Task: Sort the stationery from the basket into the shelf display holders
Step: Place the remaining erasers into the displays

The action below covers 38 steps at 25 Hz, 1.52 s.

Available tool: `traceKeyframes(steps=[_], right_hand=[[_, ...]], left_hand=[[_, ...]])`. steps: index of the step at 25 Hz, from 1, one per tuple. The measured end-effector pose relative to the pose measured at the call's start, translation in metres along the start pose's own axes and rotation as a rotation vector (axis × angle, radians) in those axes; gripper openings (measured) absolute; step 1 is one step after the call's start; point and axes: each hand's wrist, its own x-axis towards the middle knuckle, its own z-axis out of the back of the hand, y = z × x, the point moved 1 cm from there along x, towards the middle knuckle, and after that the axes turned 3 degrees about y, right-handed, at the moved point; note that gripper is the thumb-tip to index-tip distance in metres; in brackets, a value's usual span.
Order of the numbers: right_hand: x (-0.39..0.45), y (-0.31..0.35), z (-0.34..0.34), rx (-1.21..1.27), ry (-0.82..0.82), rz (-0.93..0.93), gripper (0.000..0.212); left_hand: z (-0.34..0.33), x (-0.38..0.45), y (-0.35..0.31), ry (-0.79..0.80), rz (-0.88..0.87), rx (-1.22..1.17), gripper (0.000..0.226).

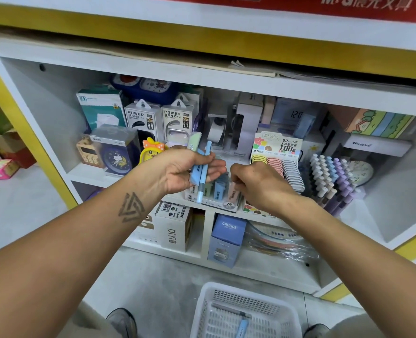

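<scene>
On my far left I see a grey floor (19, 211) with cardboard boxes (5, 142) and a pink box (3, 169) on it, then the yellow edge (23, 132) of a white shelf unit (202, 80). On the left of its shelf stand boxed clocks (115, 152) and power bank packs (143, 118). My left hand (185, 170) is raised before the shelf, its fingers curled round a light blue pen (203, 175), a blue stick and a green one (194, 141). Just beside it, my right hand (258, 185) has its fingers bent down at a display holder (214, 198) of pastel stationery marked 2B; I cannot tell whether it pinches anything. Further right stand a lead refill display (279, 162) and a rack of pastel pens (329, 176). Below, on the floor between my shoes, lies the white basket (247, 311) with a blue item (241, 326) and a grey pen in it.
</scene>
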Motion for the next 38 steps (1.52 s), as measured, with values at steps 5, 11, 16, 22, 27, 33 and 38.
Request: traceKeyframes(steps=[5,11,16,22,27,33,38], right_hand=[[0.001,0.009,-0.001,0.011,0.088,0.007,0.015],[-0.006,0.013,0.017,1.170,0.116,-0.166,0.017],[-0.006,0.013,0.015,1.296,0.017,-0.120,0.023],[-0.010,-0.022,0.044,1.216,-0.418,-0.194,0.008],[-0.037,-0.069,0.070,1.409,-0.567,-0.104,0.023],[-0.091,-0.115,0.082,1.055,-0.625,-0.084,0.019],[-0.120,-0.136,0.085,0.775,-0.676,-0.101,0.014]], left_hand=[[-0.001,-0.001,0.000,0.026,-0.012,0.014,0.017],[-0.016,-0.004,-0.004,0.057,-0.113,-0.118,0.032],[-0.023,-0.001,-0.005,0.025,-0.186,-0.207,0.035],[-0.022,0.007,-0.002,-0.102,-0.105,0.027,0.006],[-0.037,0.014,0.004,-0.082,-0.072,0.179,0.011],[-0.087,0.017,0.026,0.133,-0.061,0.123,0.021],[-0.126,0.020,0.051,0.241,-0.061,0.080,0.028]])
